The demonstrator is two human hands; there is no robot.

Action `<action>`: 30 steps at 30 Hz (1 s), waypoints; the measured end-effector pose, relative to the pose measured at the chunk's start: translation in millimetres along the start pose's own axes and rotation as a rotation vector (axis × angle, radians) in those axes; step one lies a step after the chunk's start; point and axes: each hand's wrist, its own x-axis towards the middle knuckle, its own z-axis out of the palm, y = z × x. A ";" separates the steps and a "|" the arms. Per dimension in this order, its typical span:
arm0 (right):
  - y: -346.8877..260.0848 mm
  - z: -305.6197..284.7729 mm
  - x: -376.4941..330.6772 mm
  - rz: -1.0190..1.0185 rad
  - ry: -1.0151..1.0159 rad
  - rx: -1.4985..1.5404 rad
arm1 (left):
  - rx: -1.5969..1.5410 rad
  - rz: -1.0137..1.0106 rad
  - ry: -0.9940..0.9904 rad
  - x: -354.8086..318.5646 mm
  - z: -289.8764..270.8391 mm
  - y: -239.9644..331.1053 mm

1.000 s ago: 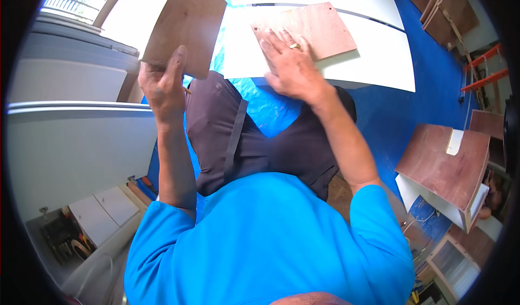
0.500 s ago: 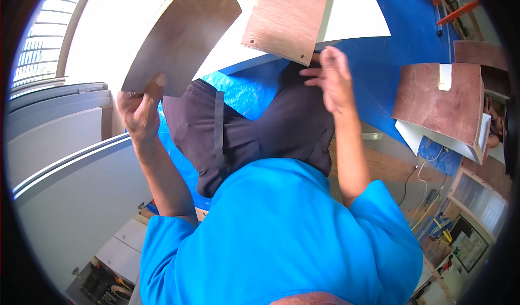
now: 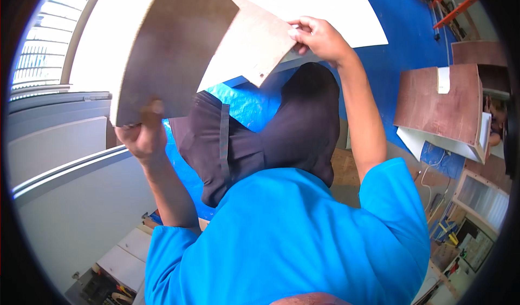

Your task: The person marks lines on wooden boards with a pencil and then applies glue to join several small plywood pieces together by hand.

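Left hand (image 3: pixel 142 136) has thumb and fingers clamped round the lower end of the brown board (image 3: pixel 173 50), up at a tilt! Right hand (image 3: pixel 320 40) pinches the paler board (image 3: pixel 249 34) by a corner, partly hidden behind the brown one, near the white panel (image 3: pixel 336 18).

Apparently a woodworking workshop: loose wooden panels (image 3: pixel 179 48), a plywood box (image 3: pixel 428 103) near the right edge of the blue tarp (image 3: pixel 374 69), an orange ladder (image 3: pixel 455 12), a yellow tool (image 3: pixel 453 239).
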 end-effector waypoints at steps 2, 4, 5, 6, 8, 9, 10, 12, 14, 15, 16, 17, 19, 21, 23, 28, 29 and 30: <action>-12.2 -2.8 38.9 -0.008 -0.077 -0.108 | 0.097 -0.098 0.080 -22.4 25.4 5.7; -17.0 -5.5 75.7 -0.084 -0.110 -0.295 | 0.449 0.040 -0.013 -36.2 53.0 -4.7; -12.3 -8.2 90.2 -0.151 -0.120 -0.390 | 0.481 0.081 -0.122 -34.1 66.6 -7.3; -15.6 -3.5 98.1 -0.161 -0.144 -0.408 | 0.505 0.070 -0.064 -41.9 80.9 -22.4; -28.5 1.0 107.8 -0.066 -0.247 -0.370 | 0.551 0.056 0.049 -53.6 110.3 -48.1; -20.0 1.9 107.1 -0.069 -0.271 -0.391 | 0.629 0.069 0.049 -45.5 125.7 -46.1; -6.0 1.7 104.1 -0.179 -0.080 -0.041 | 0.619 0.215 0.089 -39.5 137.6 -56.6; 13.6 17.8 91.2 -0.330 0.071 0.558 | 0.698 0.210 0.007 -29.8 153.5 -55.5; 16.4 31.0 69.0 -0.430 -0.067 0.641 | 0.741 0.205 0.000 -20.5 163.7 -57.3; 17.5 31.8 63.0 -0.377 -0.105 0.703 | 0.712 0.203 -0.023 -19.1 169.3 -57.6; 16.2 31.2 61.8 -0.425 -0.046 0.505 | 0.684 0.204 -0.048 -18.5 172.3 -57.6; 14.6 30.9 61.3 -0.445 -0.019 0.399 | 0.671 0.193 -0.038 -19.4 173.2 -56.3; 0.9 41.8 54.9 -0.356 0.042 0.399 | 0.645 0.067 0.003 -27.6 172.5 -54.2; 0.1 44.3 53.0 -0.246 0.077 0.493 | 0.656 0.004 -0.027 -42.0 163.0 -54.6; 2.7 44.6 52.7 -0.309 0.108 0.343 | 0.671 -0.054 -0.061 -48.8 155.6 -60.2; -1.5 38.8 53.1 -0.246 0.112 0.465 | 0.686 -0.029 -0.086 -52.3 154.9 -73.2; 3.0 35.0 58.5 -0.239 0.107 0.454 | 0.678 -0.037 -0.077 -52.1 155.2 -76.6; 4.8 34.4 64.8 -0.228 0.096 0.447 | 0.671 -0.002 -0.029 -50.9 154.1 -80.7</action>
